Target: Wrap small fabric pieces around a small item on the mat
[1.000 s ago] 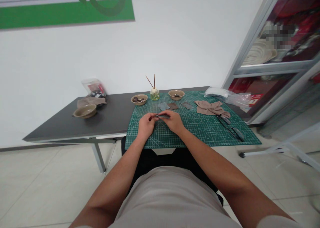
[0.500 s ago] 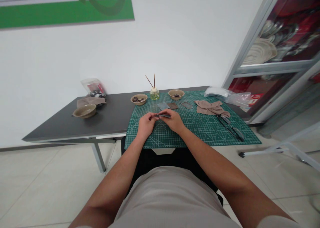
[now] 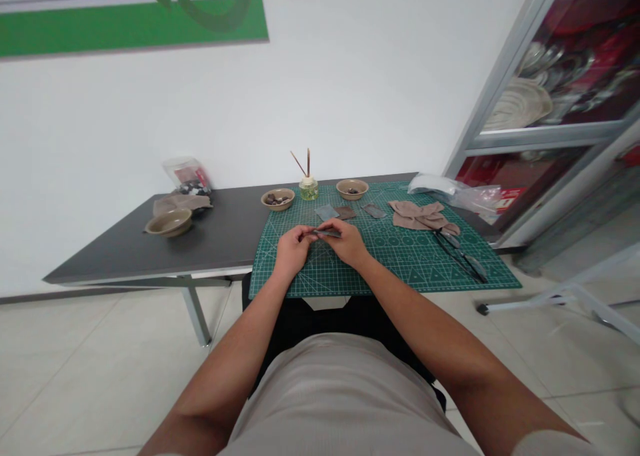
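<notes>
My left hand (image 3: pixel 291 249) and my right hand (image 3: pixel 347 242) rest together on a green cutting mat (image 3: pixel 400 269), both pinching a small thin grey piece (image 3: pixel 325 233) held between their fingertips. Just beyond the hands lie three small flat patches: a grey one (image 3: pixel 327 212), a brown one (image 3: pixel 345 212) and another grey one (image 3: pixel 374 210). What the held piece is made of is too small to tell.
Two tan bowls (image 3: pixel 278 199) (image 3: pixel 353 189) flank a reed diffuser bottle (image 3: pixel 309 188). Beige cloth (image 3: pixel 419 215) and black scissors (image 3: pixel 463 257) lie on the mat's right. A third bowl (image 3: pixel 169 223) and a plastic bag (image 3: pixel 187 175) sit on the grey table (image 3: pixel 220 239). A glass cabinet (image 3: pixel 555 103) stands right.
</notes>
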`<state>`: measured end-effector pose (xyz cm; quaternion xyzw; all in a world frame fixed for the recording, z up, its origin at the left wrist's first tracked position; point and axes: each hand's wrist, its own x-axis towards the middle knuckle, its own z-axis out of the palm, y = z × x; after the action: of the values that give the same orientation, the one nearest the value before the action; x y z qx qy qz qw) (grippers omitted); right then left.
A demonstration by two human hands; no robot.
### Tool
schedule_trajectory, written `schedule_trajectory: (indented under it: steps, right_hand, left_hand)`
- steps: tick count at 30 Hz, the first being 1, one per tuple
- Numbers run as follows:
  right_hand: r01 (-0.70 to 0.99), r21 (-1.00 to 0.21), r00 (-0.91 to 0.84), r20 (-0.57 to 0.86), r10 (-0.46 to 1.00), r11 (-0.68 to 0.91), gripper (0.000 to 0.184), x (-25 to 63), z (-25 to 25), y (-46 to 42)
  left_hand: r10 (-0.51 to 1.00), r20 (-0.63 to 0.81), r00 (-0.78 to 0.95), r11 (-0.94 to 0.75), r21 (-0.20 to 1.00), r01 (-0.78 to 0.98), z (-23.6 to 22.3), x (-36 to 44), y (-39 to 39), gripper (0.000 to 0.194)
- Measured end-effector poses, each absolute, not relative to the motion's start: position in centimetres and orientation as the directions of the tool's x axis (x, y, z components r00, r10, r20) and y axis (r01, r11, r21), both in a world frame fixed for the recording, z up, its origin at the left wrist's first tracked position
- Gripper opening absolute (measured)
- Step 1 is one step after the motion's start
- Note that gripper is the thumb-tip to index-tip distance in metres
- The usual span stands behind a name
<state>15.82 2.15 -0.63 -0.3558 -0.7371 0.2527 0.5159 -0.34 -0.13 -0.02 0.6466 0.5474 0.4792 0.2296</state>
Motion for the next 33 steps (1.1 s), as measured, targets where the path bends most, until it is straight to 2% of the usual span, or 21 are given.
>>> schedule_trajectory:
  steps: [17,33]
  right_hand:
    - [0.242,-0.732,-0.204,0.603,0.771,0.637,0.008,15.89,-0.47,1.86]
    - [0.201,-0.756,-0.250,0.575,0.779,0.622,0.010,15.91,-0.44,1.95]
  left_hand:
    - [0.942,0.336,-0.023,-0.301,0.869,0.392,-0.19,-0.77,0.27,0.020]
    - [0.942,0.336,-0.014,-0.298,0.851,0.432,-0.03,-0.78,0.07,0.017]
